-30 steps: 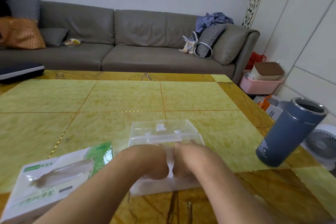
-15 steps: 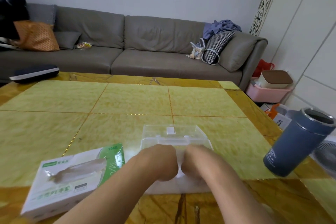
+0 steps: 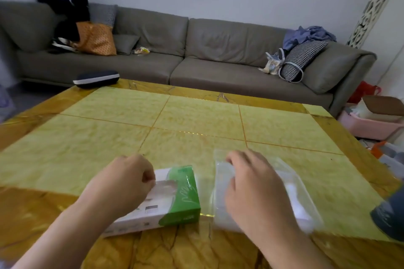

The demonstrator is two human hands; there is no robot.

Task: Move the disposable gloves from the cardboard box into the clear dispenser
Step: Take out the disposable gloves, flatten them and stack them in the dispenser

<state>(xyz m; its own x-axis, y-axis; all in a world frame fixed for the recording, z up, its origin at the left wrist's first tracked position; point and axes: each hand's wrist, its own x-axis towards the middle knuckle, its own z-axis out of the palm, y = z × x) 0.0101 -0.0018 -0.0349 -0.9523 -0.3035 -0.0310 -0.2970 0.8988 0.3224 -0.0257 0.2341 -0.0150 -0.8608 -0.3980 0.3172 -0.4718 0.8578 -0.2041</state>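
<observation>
The white and green cardboard glove box (image 3: 184,200) lies flat on the table near its front edge. My left hand (image 3: 124,181) sits on top of it with curled fingers, pinching the translucent gloves (image 3: 168,184) at the box's opening. The clear dispenser (image 3: 295,192) lies just right of the box, a small gap between them. My right hand (image 3: 251,185) rests over the dispenser, its fingers curled round the far left edge. Motion blur hides the dispenser's lid and inside.
A blue-grey tumbler (image 3: 389,218) stands at the right edge of the yellow marble table (image 3: 196,120). A dark case (image 3: 96,78) lies at the far left corner. Behind the table is a grey sofa (image 3: 196,61), and a pink basket (image 3: 369,124) sits on the floor at the right.
Both hands were together on the dispenser. My left hand has moved left onto the cardboard box, and my right hand stays on the dispenser. The view has swung to the left.
</observation>
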